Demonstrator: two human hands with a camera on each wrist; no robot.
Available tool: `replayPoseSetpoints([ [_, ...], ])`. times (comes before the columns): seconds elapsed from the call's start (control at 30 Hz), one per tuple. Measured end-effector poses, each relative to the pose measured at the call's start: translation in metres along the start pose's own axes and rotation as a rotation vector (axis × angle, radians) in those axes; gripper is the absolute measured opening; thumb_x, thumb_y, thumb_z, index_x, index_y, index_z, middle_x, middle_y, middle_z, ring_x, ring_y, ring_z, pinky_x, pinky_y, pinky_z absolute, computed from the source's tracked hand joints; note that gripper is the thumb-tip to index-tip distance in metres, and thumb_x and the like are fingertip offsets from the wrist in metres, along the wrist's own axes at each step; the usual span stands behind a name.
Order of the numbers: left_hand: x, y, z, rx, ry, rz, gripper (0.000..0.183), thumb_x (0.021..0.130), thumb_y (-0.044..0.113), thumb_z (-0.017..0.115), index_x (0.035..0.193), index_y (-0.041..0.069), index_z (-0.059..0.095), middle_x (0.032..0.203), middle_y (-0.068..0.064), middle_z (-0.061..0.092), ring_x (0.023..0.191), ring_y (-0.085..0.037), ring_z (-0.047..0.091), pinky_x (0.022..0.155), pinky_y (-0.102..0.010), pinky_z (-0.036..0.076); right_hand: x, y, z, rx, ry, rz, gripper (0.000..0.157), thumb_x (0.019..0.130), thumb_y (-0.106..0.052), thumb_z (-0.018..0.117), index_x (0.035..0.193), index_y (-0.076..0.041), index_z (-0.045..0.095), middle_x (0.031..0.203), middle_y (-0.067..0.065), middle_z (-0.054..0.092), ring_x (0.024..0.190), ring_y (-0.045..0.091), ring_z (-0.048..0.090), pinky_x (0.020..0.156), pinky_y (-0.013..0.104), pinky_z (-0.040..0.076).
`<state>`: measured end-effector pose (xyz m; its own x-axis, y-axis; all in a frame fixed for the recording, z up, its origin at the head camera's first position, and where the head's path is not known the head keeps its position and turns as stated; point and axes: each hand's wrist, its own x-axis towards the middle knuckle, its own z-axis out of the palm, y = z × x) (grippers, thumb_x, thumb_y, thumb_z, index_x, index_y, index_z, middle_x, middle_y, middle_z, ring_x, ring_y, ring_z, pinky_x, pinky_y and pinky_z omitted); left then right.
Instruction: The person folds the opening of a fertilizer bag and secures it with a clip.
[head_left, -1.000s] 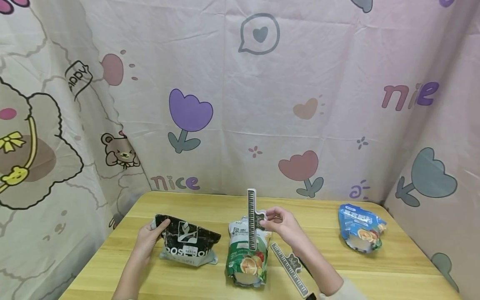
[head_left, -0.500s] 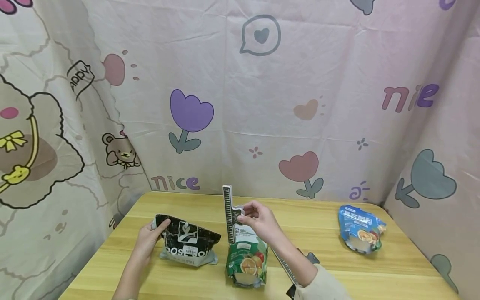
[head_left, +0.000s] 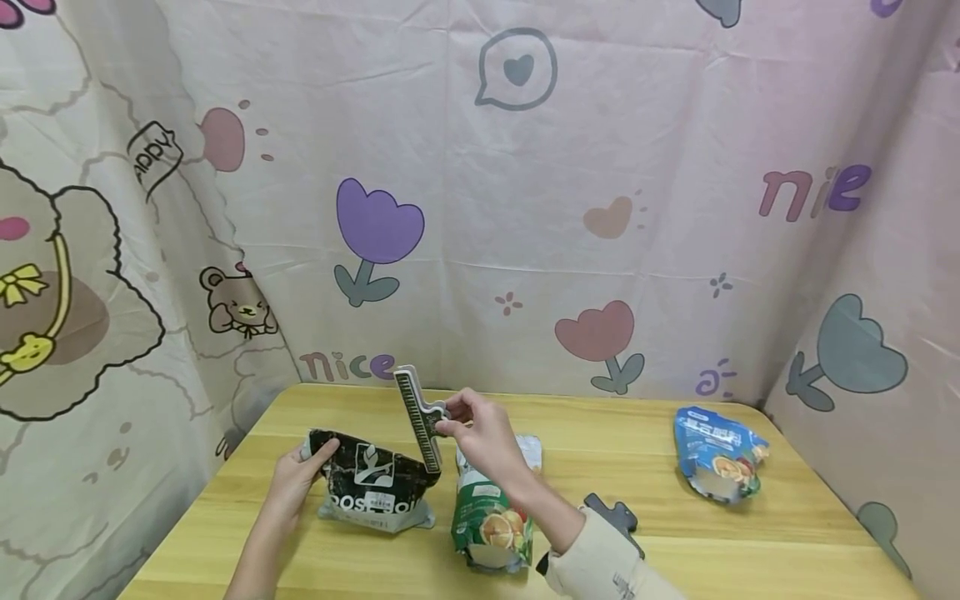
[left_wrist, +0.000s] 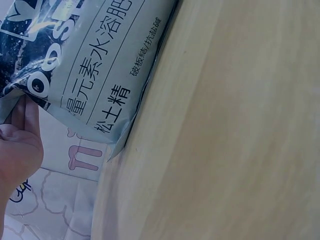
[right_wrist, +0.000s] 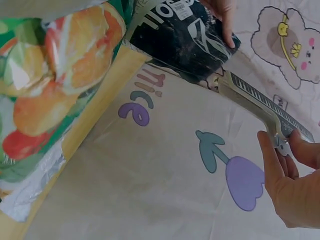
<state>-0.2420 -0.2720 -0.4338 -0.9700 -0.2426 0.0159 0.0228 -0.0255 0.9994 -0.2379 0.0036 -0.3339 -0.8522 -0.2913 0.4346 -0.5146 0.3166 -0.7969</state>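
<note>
My left hand (head_left: 295, 482) grips the upper left corner of a black and grey fertilizer bag (head_left: 371, 487), thumb across its front. The bag's top is folded over, and its lower part touches the table in the left wrist view. Between thumb and fingers my right hand (head_left: 486, 442) pinches the handles of a bag clip (head_left: 417, 419) with a piano-key pattern. The clip tilts above the bag's right end, its lower tip overlapping that corner in the head view; contact I cannot tell. In the right wrist view the clip (right_wrist: 267, 107) shows from the side.
A green and white bag (head_left: 491, 517) with fruit pictures lies under my right forearm. A dark grey clip (head_left: 617, 518) rests right of it, partly hidden by the sleeve. Farther right sits a blue bag (head_left: 720, 457). A patterned curtain (head_left: 480, 208) hangs behind the table (head_left: 600, 425).
My right hand has carried the piano-key clip leftward, from above the green bag to the black bag's right end. The left hand and black bag stay put.
</note>
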Motion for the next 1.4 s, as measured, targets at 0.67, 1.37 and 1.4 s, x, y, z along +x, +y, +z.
replayPoseSetpoints([
  [0.67, 0.001, 0.001, 0.001, 0.000, 0.003, -0.007, 0.009, 0.088, 0.027, 0.064, 0.083, 0.019, 0.062, 0.076, 0.011, 0.063, 0.077, -0.002, 0.055, 0.070, -0.018, 0.046, 0.006, 0.001, 0.031, -0.184, -0.038, -0.085, 0.017, 0.079, -0.004, 0.070, 0.093, -0.002, 0.060, 0.080, -0.003, 0.058, 0.071, 0.007, 0.056, 0.062, 0.016, 0.047],
  [1.37, 0.000, -0.001, 0.000, -0.034, -0.050, 0.034, 0.010, 0.090, 0.022, 0.061, 0.082, 0.026, 0.065, 0.080, 0.012, 0.065, 0.080, -0.001, 0.056, 0.074, -0.017, 0.045, 0.014, -0.006, 0.067, -0.534, -0.070, -0.241, 0.019, 0.079, -0.012, 0.072, 0.097, -0.006, 0.069, 0.082, -0.002, 0.058, 0.069, 0.004, 0.056, 0.059, 0.005, 0.041],
  [1.4, 0.000, -0.002, -0.001, -0.032, -0.048, 0.034, 0.011, 0.090, 0.022, 0.061, 0.081, 0.026, 0.066, 0.078, 0.012, 0.064, 0.077, -0.001, 0.055, 0.072, -0.018, 0.045, 0.014, -0.006, 0.067, -0.543, -0.068, -0.243, 0.018, 0.079, -0.012, 0.072, 0.096, -0.006, 0.070, 0.080, -0.003, 0.057, 0.067, 0.003, 0.055, 0.058, 0.006, 0.041],
])
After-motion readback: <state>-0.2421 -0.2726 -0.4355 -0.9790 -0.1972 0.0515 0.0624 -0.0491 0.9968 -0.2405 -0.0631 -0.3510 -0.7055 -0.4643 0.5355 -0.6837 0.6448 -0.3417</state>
